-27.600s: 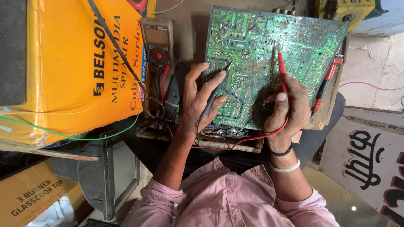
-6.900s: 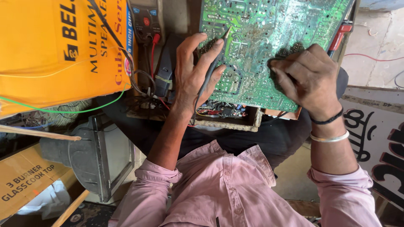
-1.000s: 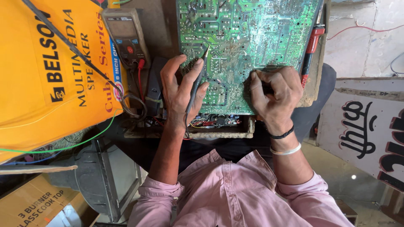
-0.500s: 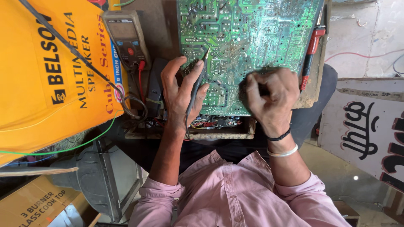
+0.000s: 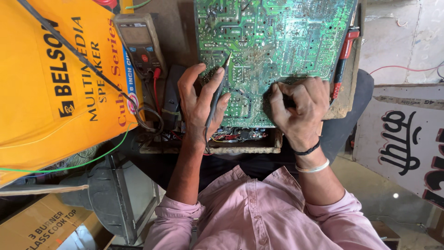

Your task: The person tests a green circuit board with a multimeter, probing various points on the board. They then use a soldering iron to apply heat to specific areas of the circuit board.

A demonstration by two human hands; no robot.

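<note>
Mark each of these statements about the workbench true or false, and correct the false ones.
1. The left hand holds a black probe against the green circuit board. True.
2. The right hand lies flat and open on the board. False: its fingers are curled into a loose fist on the board's near edge.
3. A meter lies left of the board. True.
4. The red probe is in the right hand. False: it lies by the board's right edge.
5. The box at left is blue. False: it is yellow.

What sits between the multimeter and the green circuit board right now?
In the head view, a bare strip of brown bench surface separates the multimeter from the circuit board.
</note>
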